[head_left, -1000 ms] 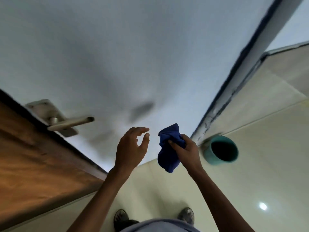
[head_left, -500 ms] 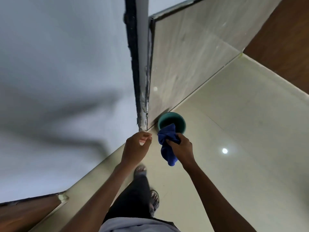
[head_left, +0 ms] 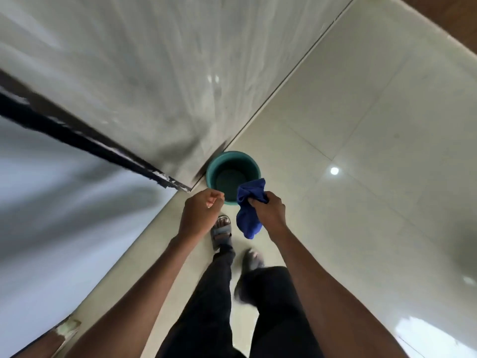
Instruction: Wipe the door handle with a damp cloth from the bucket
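Observation:
A teal bucket (head_left: 222, 166) stands on the tiled floor against the grey wall, just ahead of my feet. My right hand (head_left: 271, 211) grips a bunched dark blue cloth (head_left: 247, 218), which hangs down beside and partly in front of the bucket's near rim. My left hand (head_left: 200, 215) is curled into a loose fist with nothing in it, just left of the cloth and touching nothing. The door handle is out of view.
A grey marble-like wall (head_left: 154, 86) rises on the left, with a dark door-frame edge (head_left: 77, 140) running diagonally. Glossy cream floor tiles (head_left: 361, 151) spread to the right. My legs and sandalled feet (head_left: 222, 232) are below my hands. A wooden door corner (head_left: 44, 344) shows at bottom left.
My view has swung away from the door handle towards the bucket, which is now closer and right in front of my hands. My left hand has closed. The cloth stays in my right hand.

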